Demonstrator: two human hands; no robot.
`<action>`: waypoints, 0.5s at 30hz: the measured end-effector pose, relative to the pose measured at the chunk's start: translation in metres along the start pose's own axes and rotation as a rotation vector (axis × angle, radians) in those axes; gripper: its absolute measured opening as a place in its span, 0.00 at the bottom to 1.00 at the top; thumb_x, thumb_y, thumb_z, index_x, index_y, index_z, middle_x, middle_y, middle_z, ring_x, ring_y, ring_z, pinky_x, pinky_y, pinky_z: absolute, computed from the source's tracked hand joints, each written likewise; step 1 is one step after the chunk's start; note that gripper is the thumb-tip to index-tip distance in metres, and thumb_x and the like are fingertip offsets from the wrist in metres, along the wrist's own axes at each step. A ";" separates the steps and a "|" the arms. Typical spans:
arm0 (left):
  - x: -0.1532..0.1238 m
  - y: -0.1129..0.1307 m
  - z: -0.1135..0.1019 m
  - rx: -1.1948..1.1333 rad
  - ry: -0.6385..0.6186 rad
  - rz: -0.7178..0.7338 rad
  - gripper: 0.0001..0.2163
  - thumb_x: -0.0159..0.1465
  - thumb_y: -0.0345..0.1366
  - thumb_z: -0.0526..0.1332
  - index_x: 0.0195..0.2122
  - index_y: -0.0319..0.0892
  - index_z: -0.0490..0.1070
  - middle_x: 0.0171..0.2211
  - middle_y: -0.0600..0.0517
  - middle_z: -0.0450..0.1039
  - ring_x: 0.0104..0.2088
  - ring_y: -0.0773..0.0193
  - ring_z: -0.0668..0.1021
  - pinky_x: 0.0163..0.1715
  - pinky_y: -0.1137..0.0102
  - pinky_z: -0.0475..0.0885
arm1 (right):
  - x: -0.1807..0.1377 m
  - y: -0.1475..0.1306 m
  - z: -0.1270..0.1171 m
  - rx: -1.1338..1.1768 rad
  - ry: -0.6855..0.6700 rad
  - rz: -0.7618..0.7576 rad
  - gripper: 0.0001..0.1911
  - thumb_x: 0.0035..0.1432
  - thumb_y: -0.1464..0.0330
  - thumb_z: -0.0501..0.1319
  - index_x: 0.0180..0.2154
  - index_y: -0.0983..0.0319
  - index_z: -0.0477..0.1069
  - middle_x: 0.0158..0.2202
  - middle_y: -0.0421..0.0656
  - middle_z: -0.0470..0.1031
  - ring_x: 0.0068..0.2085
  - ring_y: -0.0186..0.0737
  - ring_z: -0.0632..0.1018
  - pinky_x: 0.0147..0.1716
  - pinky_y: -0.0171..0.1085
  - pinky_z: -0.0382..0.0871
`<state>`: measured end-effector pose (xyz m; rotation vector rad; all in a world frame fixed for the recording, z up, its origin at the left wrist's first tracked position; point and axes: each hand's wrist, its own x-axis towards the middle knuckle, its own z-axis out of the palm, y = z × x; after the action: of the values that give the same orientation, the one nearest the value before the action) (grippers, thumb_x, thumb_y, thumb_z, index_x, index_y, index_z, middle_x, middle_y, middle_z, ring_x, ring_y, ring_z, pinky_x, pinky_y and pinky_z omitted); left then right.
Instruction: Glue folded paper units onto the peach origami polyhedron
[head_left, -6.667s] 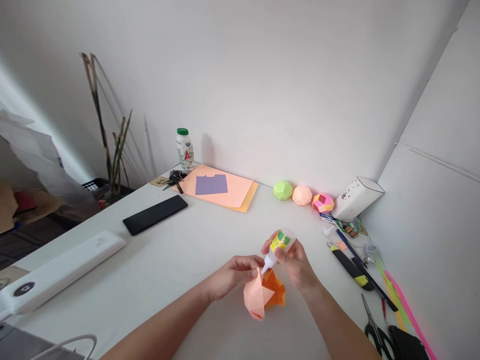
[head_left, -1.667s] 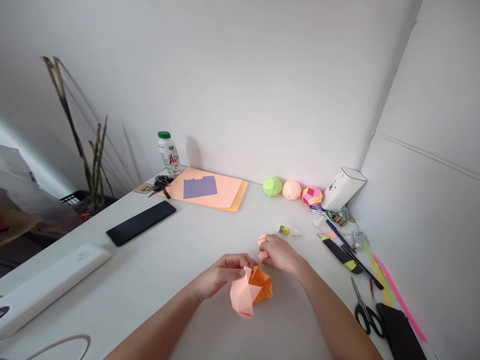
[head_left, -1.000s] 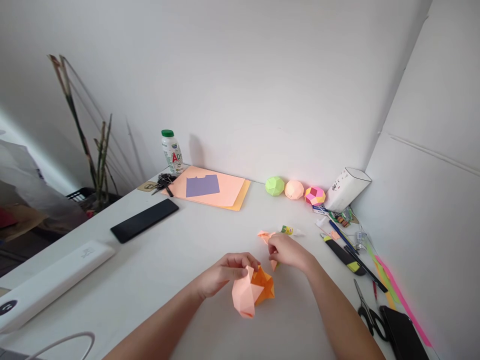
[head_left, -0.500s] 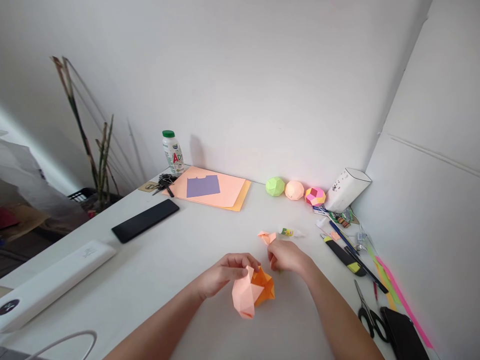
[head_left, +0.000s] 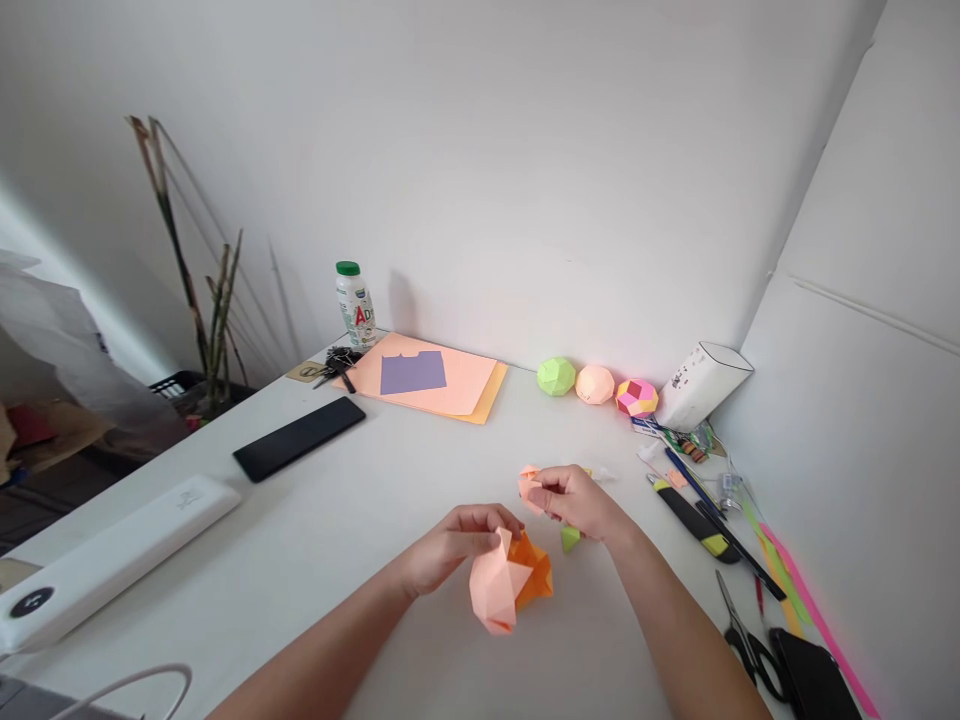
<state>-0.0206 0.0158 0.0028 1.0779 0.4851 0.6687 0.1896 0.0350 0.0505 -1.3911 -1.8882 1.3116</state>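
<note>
My left hand [head_left: 450, 545] is closed on a half-built paper model [head_left: 508, 588] of pink and orange folded pieces, held just above the white table [head_left: 352, 520]. My right hand [head_left: 581, 500] pinches a small pink folded paper piece [head_left: 529, 488] a little beyond the model. A small green folded piece [head_left: 570, 538] lies on the table under my right wrist. The glue bottle [head_left: 600, 474] lies just behind my right hand, mostly hidden by it.
Three paper balls, green [head_left: 556, 377], pink [head_left: 595, 384] and magenta-yellow [head_left: 637, 397], sit by the wall beside a white box [head_left: 703, 385]. Pens, a cutter [head_left: 694, 520] and scissors [head_left: 742, 640] lie at right. Paper sheets [head_left: 431, 375], bottle [head_left: 355, 303], keys, phone [head_left: 298, 438] and white device [head_left: 112, 560] lie at left.
The glue bottle was put down on the table. My right hand then picked up a pink folded piece and lifted it; a green piece now shows beneath the wrist. My left hand kept its hold.
</note>
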 end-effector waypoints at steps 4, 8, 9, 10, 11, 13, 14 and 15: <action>0.002 0.001 -0.002 -0.016 0.075 0.046 0.05 0.58 0.35 0.60 0.28 0.40 0.73 0.41 0.47 0.70 0.43 0.55 0.71 0.43 0.64 0.64 | 0.003 0.003 0.001 0.142 -0.014 0.032 0.16 0.49 0.56 0.64 0.30 0.62 0.68 0.23 0.36 0.65 0.22 0.28 0.63 0.21 0.30 0.58; 0.001 0.003 -0.005 0.032 0.167 0.110 0.07 0.60 0.36 0.59 0.27 0.40 0.70 0.41 0.49 0.69 0.39 0.60 0.71 0.40 0.67 0.65 | 0.008 0.011 0.003 0.337 0.016 0.055 0.17 0.43 0.58 0.70 0.29 0.63 0.70 0.22 0.36 0.67 0.22 0.28 0.63 0.20 0.30 0.56; 0.001 0.004 -0.006 0.051 0.184 0.121 0.08 0.60 0.36 0.59 0.26 0.40 0.69 0.41 0.49 0.69 0.39 0.60 0.70 0.41 0.67 0.64 | 0.009 0.013 0.004 0.377 0.022 0.051 0.17 0.42 0.58 0.71 0.29 0.63 0.71 0.22 0.36 0.67 0.22 0.27 0.63 0.20 0.30 0.54; 0.000 0.004 -0.006 0.067 0.196 0.127 0.09 0.61 0.37 0.59 0.25 0.40 0.69 0.41 0.49 0.68 0.39 0.60 0.70 0.41 0.68 0.64 | 0.011 0.016 0.005 0.401 0.025 0.045 0.17 0.42 0.59 0.71 0.29 0.63 0.72 0.22 0.36 0.68 0.22 0.27 0.62 0.20 0.30 0.53; 0.000 0.004 -0.006 0.080 0.204 0.128 0.10 0.61 0.37 0.58 0.24 0.40 0.68 0.41 0.49 0.68 0.39 0.60 0.70 0.41 0.67 0.64 | 0.012 0.018 0.007 0.421 0.023 0.040 0.17 0.43 0.59 0.71 0.30 0.63 0.73 0.22 0.36 0.68 0.21 0.26 0.62 0.20 0.30 0.53; 0.000 0.005 -0.006 0.098 0.203 0.127 0.11 0.62 0.38 0.57 0.25 0.40 0.67 0.43 0.49 0.68 0.40 0.60 0.70 0.42 0.66 0.64 | 0.014 0.022 0.009 0.443 0.008 0.037 0.17 0.44 0.59 0.70 0.31 0.64 0.73 0.23 0.36 0.69 0.20 0.25 0.61 0.20 0.30 0.51; 0.000 0.005 -0.005 0.104 0.198 0.129 0.11 0.62 0.39 0.57 0.25 0.40 0.67 0.43 0.49 0.68 0.40 0.59 0.71 0.42 0.66 0.64 | 0.015 0.023 0.010 0.447 -0.003 0.041 0.17 0.45 0.58 0.70 0.31 0.64 0.73 0.23 0.37 0.69 0.20 0.25 0.60 0.20 0.30 0.51; 0.000 0.005 -0.004 0.110 0.192 0.132 0.11 0.63 0.39 0.57 0.25 0.40 0.67 0.44 0.48 0.68 0.41 0.59 0.71 0.43 0.65 0.64 | 0.016 0.023 0.011 0.452 -0.013 0.045 0.17 0.45 0.58 0.70 0.31 0.64 0.73 0.23 0.37 0.69 0.20 0.25 0.60 0.20 0.30 0.51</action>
<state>-0.0247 0.0202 0.0054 1.1617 0.6257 0.8759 0.1864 0.0455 0.0226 -1.1926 -1.4493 1.6445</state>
